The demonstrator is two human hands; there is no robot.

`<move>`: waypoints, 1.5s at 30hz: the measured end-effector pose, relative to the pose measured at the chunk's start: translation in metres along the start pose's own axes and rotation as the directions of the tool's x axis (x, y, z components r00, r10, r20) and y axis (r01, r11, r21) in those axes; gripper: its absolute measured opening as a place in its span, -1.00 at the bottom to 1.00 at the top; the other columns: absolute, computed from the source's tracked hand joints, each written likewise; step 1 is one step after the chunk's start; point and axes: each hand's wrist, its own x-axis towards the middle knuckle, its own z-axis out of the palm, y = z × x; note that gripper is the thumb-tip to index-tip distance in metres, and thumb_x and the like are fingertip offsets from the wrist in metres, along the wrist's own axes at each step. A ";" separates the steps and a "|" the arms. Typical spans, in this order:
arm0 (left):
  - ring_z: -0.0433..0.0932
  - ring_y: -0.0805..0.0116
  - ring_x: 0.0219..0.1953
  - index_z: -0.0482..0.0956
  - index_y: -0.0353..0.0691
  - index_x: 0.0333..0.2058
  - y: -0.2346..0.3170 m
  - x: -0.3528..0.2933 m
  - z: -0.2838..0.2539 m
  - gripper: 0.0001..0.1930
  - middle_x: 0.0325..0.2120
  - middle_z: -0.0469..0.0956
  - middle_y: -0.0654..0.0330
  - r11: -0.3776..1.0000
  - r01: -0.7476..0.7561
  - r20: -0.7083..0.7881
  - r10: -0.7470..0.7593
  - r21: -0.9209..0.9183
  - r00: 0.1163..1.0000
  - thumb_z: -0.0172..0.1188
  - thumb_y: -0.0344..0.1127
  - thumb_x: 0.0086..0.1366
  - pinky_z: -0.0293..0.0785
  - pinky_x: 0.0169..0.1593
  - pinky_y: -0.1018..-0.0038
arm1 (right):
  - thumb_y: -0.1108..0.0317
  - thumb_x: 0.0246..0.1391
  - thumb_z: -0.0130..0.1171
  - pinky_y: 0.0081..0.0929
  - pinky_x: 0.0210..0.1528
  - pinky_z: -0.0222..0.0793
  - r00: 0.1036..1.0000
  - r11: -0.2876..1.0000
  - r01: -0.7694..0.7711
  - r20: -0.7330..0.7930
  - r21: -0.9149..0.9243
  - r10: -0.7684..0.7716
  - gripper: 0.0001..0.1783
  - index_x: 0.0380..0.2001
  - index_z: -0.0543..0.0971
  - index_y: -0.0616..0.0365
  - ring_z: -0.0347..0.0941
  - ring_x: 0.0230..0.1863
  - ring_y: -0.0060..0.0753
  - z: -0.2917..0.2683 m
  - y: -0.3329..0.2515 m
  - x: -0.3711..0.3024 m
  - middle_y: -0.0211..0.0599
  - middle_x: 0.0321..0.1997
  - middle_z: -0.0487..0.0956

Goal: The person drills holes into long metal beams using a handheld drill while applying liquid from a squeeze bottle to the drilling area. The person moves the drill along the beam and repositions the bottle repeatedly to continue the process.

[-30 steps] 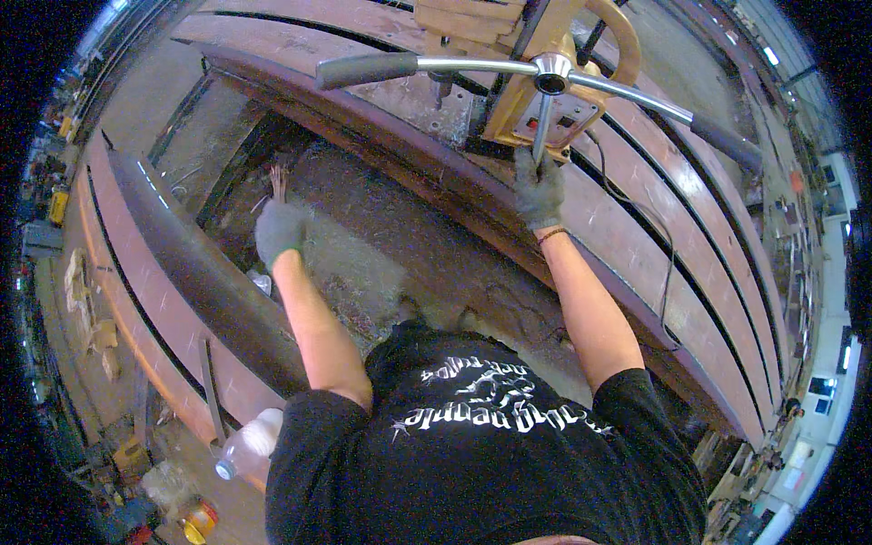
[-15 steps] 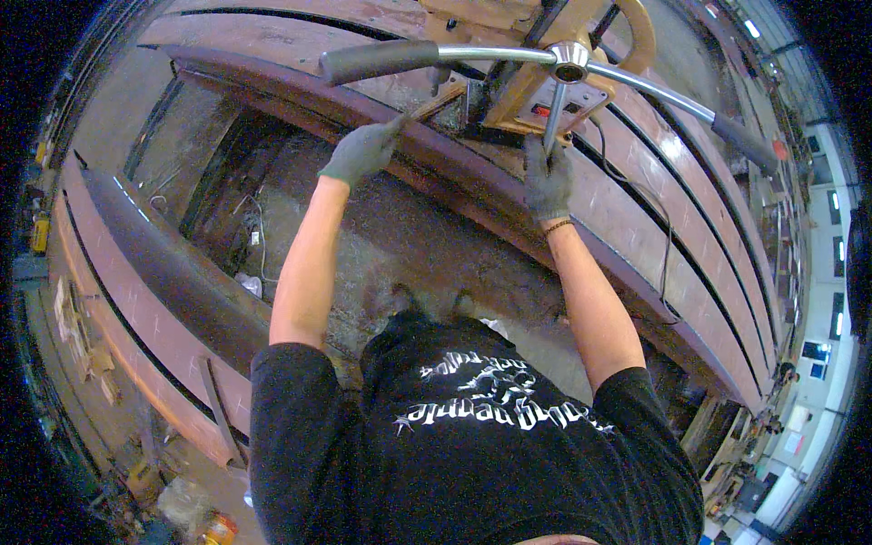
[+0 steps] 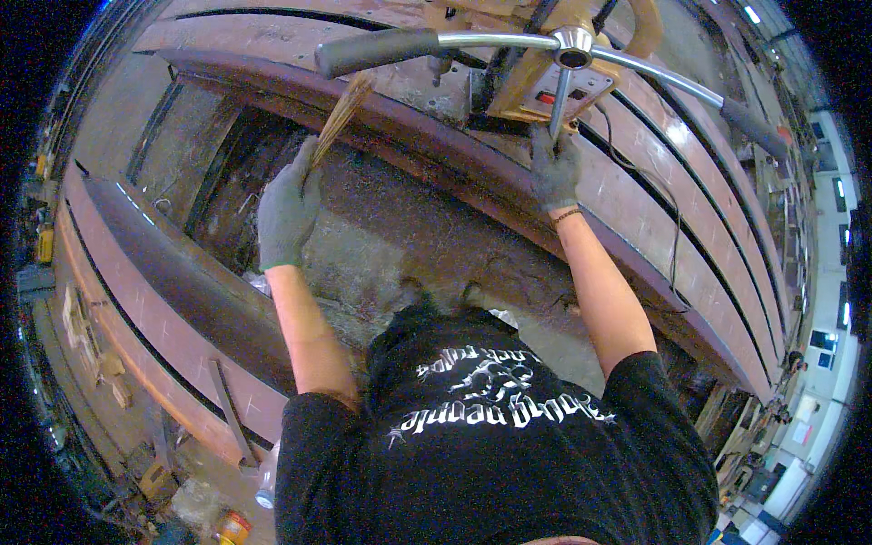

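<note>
My left hand [image 3: 291, 213], in a grey glove, is closed round the lower end of a small straw brush [image 3: 343, 116]. The brush points up and to the right, its bristles over the near edge of a brown steel beam [image 3: 436, 150]. On the right, my gloved right hand [image 3: 555, 171] grips the lower spoke of a three-armed feed handle [image 3: 572, 47]. That handle belongs to a yellow portable drill [image 3: 518, 86] standing on the beam. Its control panel with a red switch faces me. The left arm of the handle, with a black grip, reaches out above the brush.
Several long steel beams run diagonally across the far side, and another beam [image 3: 173, 300] lies at the left. A black cable [image 3: 674, 218] trails from the drill over the beams. Wood scraps [image 3: 91, 341] and an orange can [image 3: 234, 529] are at the lower left.
My left hand has drawn back down and to the left from the drill, bringing the straw brush off the beam's top. My right hand stays on the feed handle, which has barely shifted.
</note>
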 end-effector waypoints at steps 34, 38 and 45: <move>0.55 -0.17 0.16 0.40 -0.08 0.34 -0.034 0.028 0.039 -0.49 0.06 0.56 -0.26 0.972 -0.164 0.229 0.200 -0.169 0.953 0.08 -0.18 0.45 0.48 0.17 0.24 | -0.10 0.33 0.16 -0.15 -0.10 0.44 0.995 0.969 -0.074 0.042 -0.237 0.086 -0.48 -0.03 0.61 0.19 0.61 -0.15 0.02 -0.032 0.005 0.010 -0.02 -0.20 0.67; 0.54 -0.18 0.18 0.42 -0.16 0.32 -0.010 0.096 0.082 -0.49 0.06 0.54 -0.29 0.973 -0.033 0.031 0.041 -0.227 0.999 0.11 -0.18 0.45 0.46 0.17 0.19 | -0.13 0.32 0.15 -0.13 -0.11 0.44 0.998 0.965 -0.033 -0.068 -0.259 0.016 -0.46 -0.05 0.62 0.18 0.61 -0.15 0.05 -0.025 0.015 0.008 -0.01 -0.22 0.67; 0.56 -0.26 0.11 0.43 -0.15 0.30 0.003 0.101 0.141 -0.52 0.01 0.55 -0.30 0.881 -0.400 0.397 0.472 -0.254 0.787 0.00 -0.14 0.49 0.47 0.14 0.04 | -0.12 0.30 0.19 -0.16 -0.15 0.43 0.994 0.953 -0.108 -0.003 -0.283 0.112 -0.50 -0.13 0.64 0.16 0.59 -0.20 0.10 -0.025 -0.005 0.008 0.03 -0.28 0.67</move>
